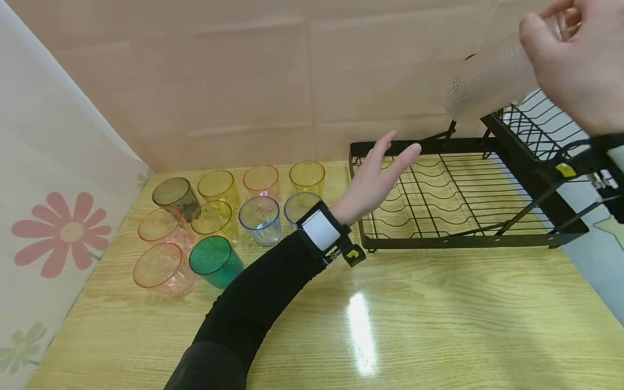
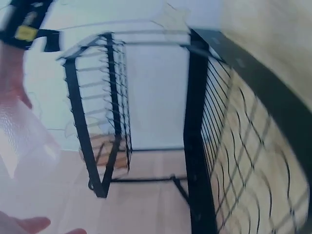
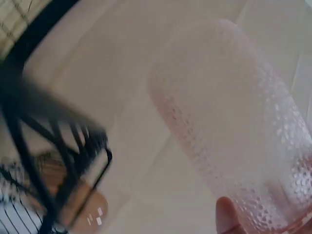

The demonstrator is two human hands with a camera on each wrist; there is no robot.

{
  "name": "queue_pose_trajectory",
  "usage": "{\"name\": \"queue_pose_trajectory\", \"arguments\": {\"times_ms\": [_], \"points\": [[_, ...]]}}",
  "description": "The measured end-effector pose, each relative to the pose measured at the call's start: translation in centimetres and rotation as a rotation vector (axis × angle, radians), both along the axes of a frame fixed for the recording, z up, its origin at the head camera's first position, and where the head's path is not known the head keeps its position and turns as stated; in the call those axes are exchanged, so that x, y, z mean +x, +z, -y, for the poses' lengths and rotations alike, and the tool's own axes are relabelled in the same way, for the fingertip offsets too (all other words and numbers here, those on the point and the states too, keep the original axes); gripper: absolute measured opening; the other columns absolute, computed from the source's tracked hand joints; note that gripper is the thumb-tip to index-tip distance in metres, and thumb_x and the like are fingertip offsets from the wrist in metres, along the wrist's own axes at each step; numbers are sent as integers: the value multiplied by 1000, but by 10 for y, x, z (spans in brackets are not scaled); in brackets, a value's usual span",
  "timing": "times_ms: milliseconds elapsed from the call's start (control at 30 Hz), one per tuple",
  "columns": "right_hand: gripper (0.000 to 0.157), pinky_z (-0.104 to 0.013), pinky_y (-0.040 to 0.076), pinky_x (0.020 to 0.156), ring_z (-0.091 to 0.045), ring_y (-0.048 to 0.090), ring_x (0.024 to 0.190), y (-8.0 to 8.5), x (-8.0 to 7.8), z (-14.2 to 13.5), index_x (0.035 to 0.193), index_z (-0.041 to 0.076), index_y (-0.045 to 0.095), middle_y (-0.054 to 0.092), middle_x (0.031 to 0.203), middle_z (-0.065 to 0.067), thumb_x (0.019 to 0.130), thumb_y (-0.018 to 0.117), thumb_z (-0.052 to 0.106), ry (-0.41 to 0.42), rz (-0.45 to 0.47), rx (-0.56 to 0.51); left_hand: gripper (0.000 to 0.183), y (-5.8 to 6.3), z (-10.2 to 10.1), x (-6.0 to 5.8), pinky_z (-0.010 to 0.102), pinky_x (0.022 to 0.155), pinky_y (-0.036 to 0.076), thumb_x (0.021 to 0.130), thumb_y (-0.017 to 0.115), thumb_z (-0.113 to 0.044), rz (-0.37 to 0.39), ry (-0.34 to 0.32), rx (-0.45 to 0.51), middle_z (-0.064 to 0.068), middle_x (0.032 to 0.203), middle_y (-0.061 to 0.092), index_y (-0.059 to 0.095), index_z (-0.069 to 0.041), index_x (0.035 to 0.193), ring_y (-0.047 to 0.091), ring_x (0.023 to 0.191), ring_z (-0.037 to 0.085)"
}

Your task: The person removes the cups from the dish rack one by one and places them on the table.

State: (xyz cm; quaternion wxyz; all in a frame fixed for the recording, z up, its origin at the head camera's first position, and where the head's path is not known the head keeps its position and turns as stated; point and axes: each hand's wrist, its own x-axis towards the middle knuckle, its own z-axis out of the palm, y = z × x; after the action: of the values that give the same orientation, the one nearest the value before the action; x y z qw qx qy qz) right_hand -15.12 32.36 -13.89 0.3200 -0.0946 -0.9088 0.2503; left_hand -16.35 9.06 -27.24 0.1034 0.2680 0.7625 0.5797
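My right hand (image 1: 575, 59), raised at the upper right of the head view, grips a tall, clear dimpled container (image 1: 492, 78) near one end. The container is tilted, and its closed end points left and down. It fills much of the right wrist view. My left hand (image 1: 372, 187) is held over the left part of a black wire dish rack (image 1: 439, 242), with thumb and fingers apart and nothing between them. Whether it touches the rack cannot be told. The rack's raised tier (image 1: 541, 127) lies below my right hand, partly hidden by it.
Several colored cups stand upright left of the rack, among them a green cup (image 1: 216, 262), a blue-rimmed cup (image 1: 260, 219), a grey cup (image 1: 176, 197) and a pink cup (image 1: 163, 268). A pale covering (image 1: 219, 81) hangs behind the wooden table (image 1: 414, 319).
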Motion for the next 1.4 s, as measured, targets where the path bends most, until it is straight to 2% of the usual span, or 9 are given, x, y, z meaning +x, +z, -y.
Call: {"name": "queue_pose_trajectory", "arguments": {"times_ms": [133,233,433,633,733,933,1100,1200,1400], "points": [[12,-10,31,64,2,32,82,-26,15,24,106,36,46,34,92,19,96,47,29,109,-80,-70,65,-2,-7,4,41,105,35,99,41,-53,130,11,165,-2,151,33,23,-24,155,37,133,14],[11,-11,34,65,-2,37,79,-50,19,36,98,34,46,39,92,15,96,49,24,197,-147,-155,63,-5,-11,9,42,102,36,99,36,-53,211,40,290,-3,150,34,26,-22,153,39,132,16],[8,-20,37,67,-8,42,81,-104,24,50,96,27,51,46,98,9,96,48,20,264,-193,-343,62,-19,-19,27,54,96,37,97,36,-57,393,169,561,-5,145,37,33,-21,148,42,128,26],[7,-28,31,70,-10,41,87,-152,29,60,100,23,52,45,97,10,97,47,21,288,-208,-458,61,-30,-25,33,60,96,33,95,43,-58,496,327,680,-2,142,38,36,-20,143,37,129,27],[9,-29,35,69,-13,43,89,-167,34,69,103,21,53,47,99,10,96,47,21,318,-227,-501,60,-34,-28,33,62,95,33,93,47,-57,514,379,699,1,134,43,40,-19,138,39,124,25],[14,-30,36,68,-16,44,88,-189,39,81,105,18,56,49,101,8,95,47,19,371,-318,-566,51,-43,-34,32,43,81,41,91,55,-54,508,452,754,3,110,55,54,-16,126,51,101,23],[21,-31,37,69,-16,45,92,-201,41,86,112,12,54,48,107,6,93,47,18,403,-338,-594,42,-51,-33,31,36,72,48,93,58,-48,466,490,773,3,102,59,66,-14,116,55,91,20],[22,-32,37,71,-17,45,96,-203,44,88,116,11,52,48,112,4,95,48,19,447,-313,-601,40,-53,-29,31,35,76,48,95,58,-45,427,512,741,1,104,60,68,-14,116,55,93,18],[27,-31,37,75,-17,46,99,-196,61,88,118,-2,52,51,116,1,98,49,16,548,-215,-506,42,-53,-9,36,37,87,48,96,57,-40,339,430,634,-1,116,59,63,-13,128,54,103,17]]}}
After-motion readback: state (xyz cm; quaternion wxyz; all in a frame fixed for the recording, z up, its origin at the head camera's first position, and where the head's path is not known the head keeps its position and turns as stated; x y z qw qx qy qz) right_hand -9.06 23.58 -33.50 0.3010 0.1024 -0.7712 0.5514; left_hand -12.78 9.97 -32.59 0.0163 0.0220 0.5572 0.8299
